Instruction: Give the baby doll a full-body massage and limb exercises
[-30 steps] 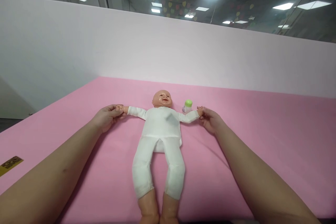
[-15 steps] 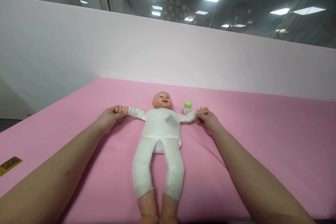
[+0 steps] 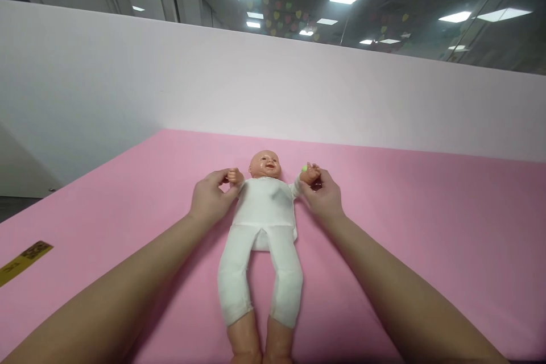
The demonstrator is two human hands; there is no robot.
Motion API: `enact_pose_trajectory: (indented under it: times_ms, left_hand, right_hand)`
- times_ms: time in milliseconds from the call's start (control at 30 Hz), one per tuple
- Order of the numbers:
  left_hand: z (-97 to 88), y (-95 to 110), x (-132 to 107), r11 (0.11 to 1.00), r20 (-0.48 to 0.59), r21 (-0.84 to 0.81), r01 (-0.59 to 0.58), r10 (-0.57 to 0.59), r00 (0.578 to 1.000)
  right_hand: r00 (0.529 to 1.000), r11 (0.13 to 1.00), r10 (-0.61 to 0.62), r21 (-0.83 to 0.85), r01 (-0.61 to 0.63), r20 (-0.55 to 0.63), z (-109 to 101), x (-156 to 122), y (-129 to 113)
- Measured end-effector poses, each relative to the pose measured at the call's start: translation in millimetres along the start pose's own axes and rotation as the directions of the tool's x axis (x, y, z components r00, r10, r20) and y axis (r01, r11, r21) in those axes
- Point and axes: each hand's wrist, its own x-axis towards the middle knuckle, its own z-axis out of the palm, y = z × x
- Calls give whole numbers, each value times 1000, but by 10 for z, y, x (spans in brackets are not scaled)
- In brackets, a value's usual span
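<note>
A baby doll (image 3: 268,205) with a hard plastic head and a white cloth body lies on its back, its feet toward me. My left hand (image 3: 213,196) is closed around the doll's arm at the left, with the small fist showing above my thumb. At the right, my right hand (image 3: 324,196) grips the other arm near the wrist, and the doll's spread fingers point up. Both doll arms are bent and raised close to the shoulders. Behind the doll's right-side hand, a bottle's green cap (image 3: 304,169) just shows; the rest is hidden.
The doll lies on a pink padded surface (image 3: 418,227). A yellow and black sticker (image 3: 25,261) is at the left edge. Behind stands a low white wall (image 3: 273,85), with a glass pane above it reflecting ceiling lights.
Both my hands have moved inward, bringing the doll's arms from stretched out sideways to bent near its shoulders. The green-capped bottle is now mostly covered.
</note>
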Motion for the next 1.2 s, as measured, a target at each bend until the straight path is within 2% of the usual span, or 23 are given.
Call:
enact_pose_trajectory:
  times_ms: [67, 100, 167, 267, 367, 433, 500, 633, 733, 800, 867, 933, 1000, 1033, 1100, 1200]
  left_hand:
    - [91, 16, -38, 949, 25, 256, -185, 185, 982]
    - [122, 8, -52, 906, 59, 333, -260, 255, 965]
    - [157, -24, -72, 840, 140, 392, -376, 349, 926]
    - [159, -66, -85, 771, 246, 403, -492, 427, 870]
    - [128, -74, -74, 721, 360, 403, -565, 442, 821]
    - [110, -72, -58, 691, 425, 408, -596, 434, 794]
    - [106, -79, -40, 675, 458, 423, -605, 417, 785]
    - [141, -114, -25, 678, 478, 440, -588, 378, 793]
    - [177, -129, -47, 711, 470, 415, -568, 366, 803]
    - [185, -136, -65, 762, 388, 412, -500, 350, 853]
    - [168, -160, -64, 833, 262, 395, -388, 303, 916]
    - [125, -218, -30, 910, 143, 335, -245, 208, 968]
    - [60, -320, 33, 970, 28, 231, -69, 64, 998]
    - [24, -385, 70, 987, -26, 157, 30, -26, 999]
    - [-43, -529, 147, 978, -90, -44, 206, -209, 974]
    - [-110, -710, 243, 865, -71, -340, 368, -414, 908]
  right_hand:
    - [991, 988, -96, -112, 106, 96, 56, -57, -50]
    - [976, 969, -149, -174, 176, 156, 78, -81, -64]
    - [924, 907, -255, -262, 331, 284, 112, -123, -69]
    - [818, 801, -385, -285, 526, 427, 145, -177, -43]
    - [740, 717, -439, -298, 631, 510, 154, -220, -24]
    - [706, 677, -455, -303, 670, 543, 150, -236, -26]
    - [684, 653, -467, -303, 694, 560, 148, -240, -33]
    - [675, 648, -464, -299, 700, 574, 162, -231, -36]
    - [702, 679, -472, -287, 676, 534, 161, -219, -30]
    - [745, 729, -456, -276, 626, 486, 132, -201, -24]
    - [823, 816, -385, -261, 515, 418, 75, -167, -1]
    - [921, 929, -238, -204, 308, 308, -8, -112, 60]
    - [986, 996, -37, -80, 50, 164, -104, -34, 175]
    - [992, 998, 68, -1, -69, 103, -152, 13, 253]
    - [962, 950, 271, 150, -272, 32, -241, 115, 429]
    - [839, 794, 542, 301, -528, 43, -346, 255, 676]
